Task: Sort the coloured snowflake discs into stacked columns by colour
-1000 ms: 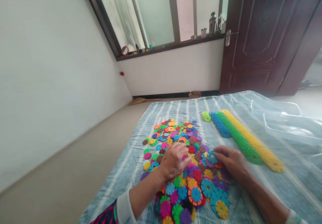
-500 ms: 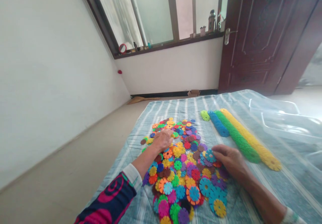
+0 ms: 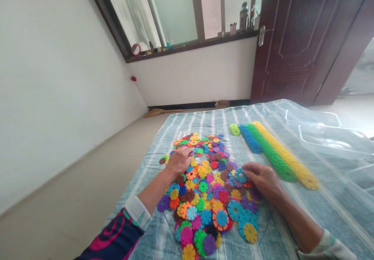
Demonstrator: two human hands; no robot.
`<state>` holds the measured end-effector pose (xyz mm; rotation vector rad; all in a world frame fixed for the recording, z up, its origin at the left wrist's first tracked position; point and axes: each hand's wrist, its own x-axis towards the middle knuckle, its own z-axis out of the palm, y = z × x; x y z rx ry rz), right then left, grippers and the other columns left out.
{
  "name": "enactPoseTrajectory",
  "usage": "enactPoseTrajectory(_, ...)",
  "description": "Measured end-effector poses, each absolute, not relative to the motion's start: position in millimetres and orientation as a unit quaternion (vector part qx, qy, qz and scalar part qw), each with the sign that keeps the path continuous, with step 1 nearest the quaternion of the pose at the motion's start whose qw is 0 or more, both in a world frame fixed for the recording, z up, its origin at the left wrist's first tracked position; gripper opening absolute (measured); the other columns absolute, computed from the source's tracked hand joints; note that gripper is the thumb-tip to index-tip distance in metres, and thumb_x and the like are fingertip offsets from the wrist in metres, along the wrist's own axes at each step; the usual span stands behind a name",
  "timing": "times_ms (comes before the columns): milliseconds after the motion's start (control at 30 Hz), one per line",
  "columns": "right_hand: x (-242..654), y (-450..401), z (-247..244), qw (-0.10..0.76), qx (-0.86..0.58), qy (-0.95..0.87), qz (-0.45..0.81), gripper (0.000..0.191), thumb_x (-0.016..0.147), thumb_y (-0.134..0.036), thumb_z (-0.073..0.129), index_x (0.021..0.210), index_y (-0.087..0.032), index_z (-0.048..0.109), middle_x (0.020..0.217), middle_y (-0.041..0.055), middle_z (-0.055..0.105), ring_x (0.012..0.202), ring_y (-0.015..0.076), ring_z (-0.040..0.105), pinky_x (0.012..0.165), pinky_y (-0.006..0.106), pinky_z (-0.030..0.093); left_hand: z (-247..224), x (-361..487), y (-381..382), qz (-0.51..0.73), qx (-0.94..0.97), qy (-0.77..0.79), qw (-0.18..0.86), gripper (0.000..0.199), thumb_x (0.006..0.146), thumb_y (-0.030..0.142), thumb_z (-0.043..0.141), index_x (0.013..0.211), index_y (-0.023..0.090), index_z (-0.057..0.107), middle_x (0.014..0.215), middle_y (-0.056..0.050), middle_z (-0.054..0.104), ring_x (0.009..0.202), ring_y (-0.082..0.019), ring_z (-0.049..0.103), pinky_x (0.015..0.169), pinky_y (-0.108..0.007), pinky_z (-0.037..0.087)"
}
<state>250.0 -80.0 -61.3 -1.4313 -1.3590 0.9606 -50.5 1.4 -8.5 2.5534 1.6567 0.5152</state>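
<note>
A spread of plastic snowflake discs (image 3: 202, 186) in many colours lies on the striped bedspread before me. My left hand (image 3: 179, 160) is over the far left part of it, fingers curled down and closed. A purple bit shows at its fingertips; whether they grip it is unclear. At the right side of the spread my right hand (image 3: 264, 180) pinches a blue snowflake disc (image 3: 239, 175) between thumb and finger. More discs lie under and beside that one. Several larger blue discs (image 3: 248, 217) overlap nearer to me, a yellow one on top.
Beyond my right hand lie long rows of stacked discs: yellow (image 3: 286, 155), green (image 3: 271, 153) and a shorter blue one (image 3: 250, 139). A small lime-green stack (image 3: 234, 130) sits at their far end. Clear plastic boxes (image 3: 336, 137) stand on the right of the bedspread (image 3: 210, 120).
My left hand has shifted a little left over the discs. The right hand keeps its pinch on the blue disc. The whole view has moved slightly.
</note>
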Motion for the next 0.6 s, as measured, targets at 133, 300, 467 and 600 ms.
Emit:
enactPoseTrajectory(133,250,-80,-60,0.449,-0.583,-0.553,0.392,0.028,0.069,-0.041,0.059,0.078,-0.018,0.073,0.068,0.0014,0.07,0.065,0.0184,0.064,0.061,0.027,0.05,-14,-28,-16,0.128,0.888,0.441,0.01,0.028,0.077,0.016,0.057,0.104,0.021,0.066,0.117,-0.008,0.066,0.112,-0.022,0.057,0.103,-0.037,0.043)
enactPoseTrajectory(300,250,-81,-55,0.447,-0.587,-0.552,0.389,0.028,0.069,-0.04,0.058,0.078,-0.019,0.073,0.07,0.0018,0.071,0.065,0.0188,0.064,0.061,0.028,0.05,-19,4,-17,0.067,0.935,0.344,0.049,0.03,0.079,0.018,0.059,0.107,0.024,0.066,0.128,-0.007,0.061,0.122,-0.024,0.051,0.106,-0.042,0.038)
enactPoseTrajectory(467,250,-81,-55,0.444,-0.588,-0.557,0.384,0.029,0.069,-0.041,0.058,0.079,-0.019,0.073,0.07,0.0018,0.071,0.066,0.019,0.064,0.062,0.028,0.05,-15,9,11,0.043,0.897,0.438,0.039,0.03,0.075,0.027,0.064,0.106,0.027,0.067,0.126,-0.005,0.061,0.116,-0.024,0.054,0.099,-0.038,0.041)
enactPoseTrajectory(600,251,-79,-58,0.454,-0.581,-0.558,0.381,0.028,0.069,-0.04,0.057,0.077,-0.019,0.072,0.069,0.0014,0.07,0.065,0.0182,0.063,0.062,0.028,0.05,-6,-3,25,0.056,0.862,0.504,0.013,0.014,0.08,0.027,0.057,0.083,0.021,0.068,0.095,-0.006,0.068,0.095,-0.021,0.06,0.088,-0.032,0.045)
